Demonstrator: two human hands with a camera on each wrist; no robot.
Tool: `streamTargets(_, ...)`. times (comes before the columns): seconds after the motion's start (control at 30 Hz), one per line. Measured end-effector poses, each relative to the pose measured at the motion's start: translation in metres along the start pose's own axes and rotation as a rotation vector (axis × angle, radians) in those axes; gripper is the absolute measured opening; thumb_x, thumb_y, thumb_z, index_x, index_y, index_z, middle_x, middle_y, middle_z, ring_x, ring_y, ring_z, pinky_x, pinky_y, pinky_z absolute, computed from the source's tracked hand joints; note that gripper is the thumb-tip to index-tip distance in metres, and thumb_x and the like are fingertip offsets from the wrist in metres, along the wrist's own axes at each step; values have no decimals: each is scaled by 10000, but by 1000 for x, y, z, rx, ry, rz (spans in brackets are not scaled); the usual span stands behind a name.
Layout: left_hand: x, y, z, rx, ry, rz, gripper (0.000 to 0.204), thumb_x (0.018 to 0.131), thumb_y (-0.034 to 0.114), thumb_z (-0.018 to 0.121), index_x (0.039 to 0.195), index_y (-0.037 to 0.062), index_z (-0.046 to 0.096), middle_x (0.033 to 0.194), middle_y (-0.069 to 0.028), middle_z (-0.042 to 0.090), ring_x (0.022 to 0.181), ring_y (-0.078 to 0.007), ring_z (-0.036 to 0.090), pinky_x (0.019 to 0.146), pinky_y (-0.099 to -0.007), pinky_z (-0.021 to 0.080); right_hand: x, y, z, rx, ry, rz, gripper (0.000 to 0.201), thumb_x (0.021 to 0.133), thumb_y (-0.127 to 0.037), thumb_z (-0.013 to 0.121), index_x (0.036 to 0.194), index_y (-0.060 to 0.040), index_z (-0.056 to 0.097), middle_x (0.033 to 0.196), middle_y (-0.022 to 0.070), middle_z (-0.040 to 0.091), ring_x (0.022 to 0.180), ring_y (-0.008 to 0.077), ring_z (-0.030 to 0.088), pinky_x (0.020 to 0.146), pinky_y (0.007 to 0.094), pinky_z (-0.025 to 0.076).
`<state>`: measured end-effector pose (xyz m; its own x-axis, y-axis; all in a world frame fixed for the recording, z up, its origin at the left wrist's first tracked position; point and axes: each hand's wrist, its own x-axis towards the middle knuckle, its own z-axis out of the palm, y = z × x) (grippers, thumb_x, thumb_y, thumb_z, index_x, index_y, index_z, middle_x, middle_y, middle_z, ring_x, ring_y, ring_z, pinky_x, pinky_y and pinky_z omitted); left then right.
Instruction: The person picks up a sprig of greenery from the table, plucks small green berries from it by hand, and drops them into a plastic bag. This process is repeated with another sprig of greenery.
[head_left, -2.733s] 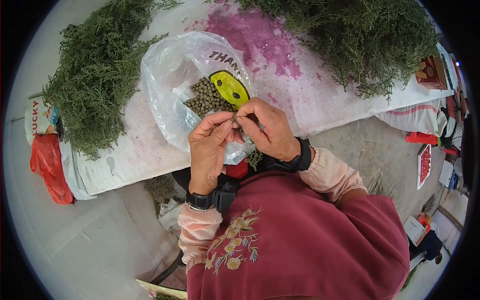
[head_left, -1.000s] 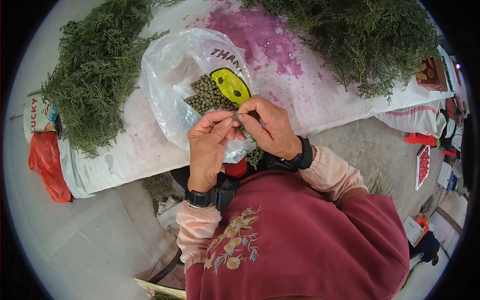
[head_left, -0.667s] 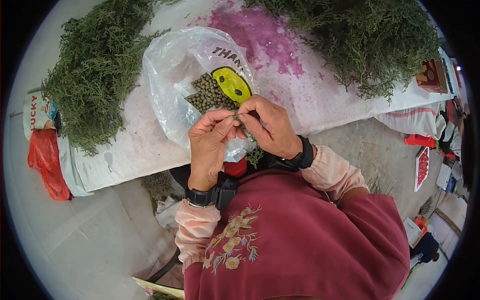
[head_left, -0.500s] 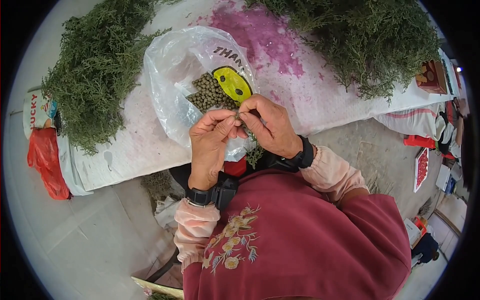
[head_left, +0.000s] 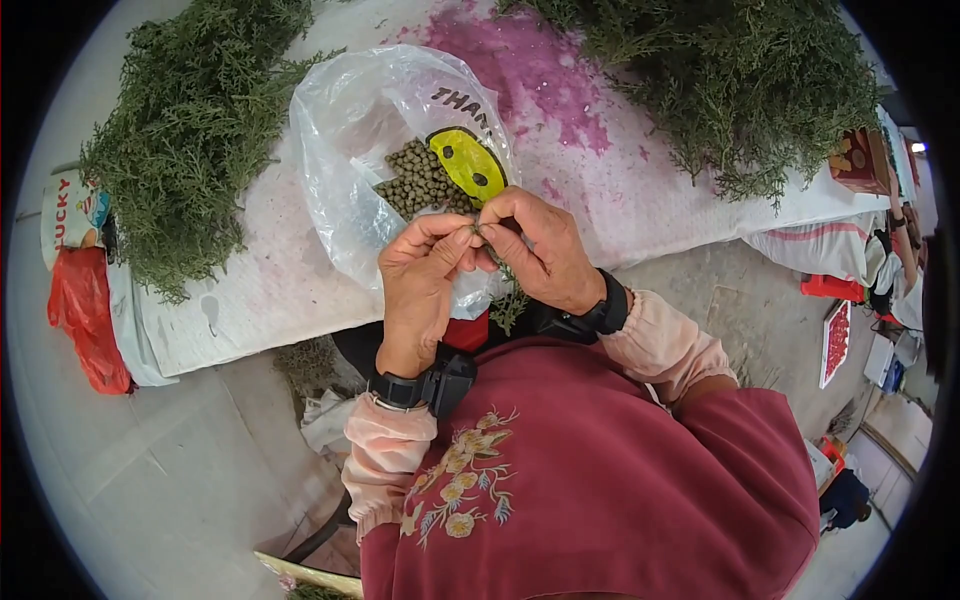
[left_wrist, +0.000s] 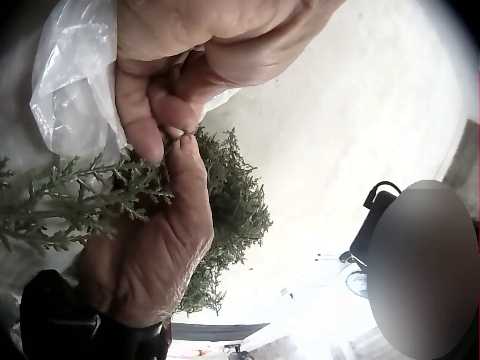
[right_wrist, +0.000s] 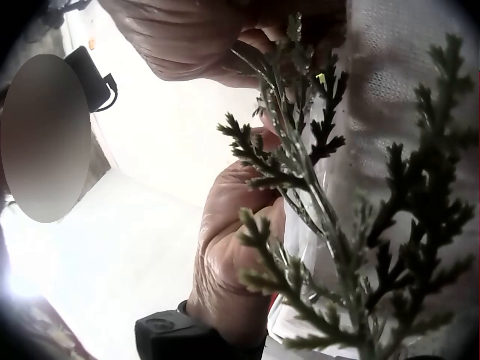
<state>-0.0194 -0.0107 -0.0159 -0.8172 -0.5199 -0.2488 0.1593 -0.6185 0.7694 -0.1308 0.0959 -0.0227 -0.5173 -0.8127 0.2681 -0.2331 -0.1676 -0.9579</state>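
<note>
Two heaps of green sprigs (head_left: 185,130) lie on the bench (head_left: 600,190). One clear plastic bag (head_left: 350,140) holds many round green berries (head_left: 420,180). One red bag (head_left: 85,320) hangs at its left end.

Green sprig (head_left: 508,285) between both hands' fingers (head_left: 462,243)

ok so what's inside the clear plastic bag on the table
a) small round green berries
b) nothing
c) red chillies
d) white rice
a: in the head view the clear plastic bag holds a heap of small round green berries beside its yellow smiley print, just beyond the left hand and right hand pinching a green sprig.
</note>
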Motion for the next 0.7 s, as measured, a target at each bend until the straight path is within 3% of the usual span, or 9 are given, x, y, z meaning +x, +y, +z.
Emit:
streamTargets(0.5,0,0,0,-4,-16,2,87,854,4,574,912,-48,610,805,-105,620,646,-123,553,641,-311,555,1,2,-2,-88,-2,-45,21,885,-24,523,889,-4,525,772,55,563,679,100,561,592,224,447)
streamTargets(0.7,2,-4,-2,20,-18,47,92,856,12,574,919,-43,613,808,-107,623,640,-124,552,639,-320,558,-1,2,0,-27,5,26,30,886,-30,529,900,-4,536,794,43,576,704,90,557,614,217,449)
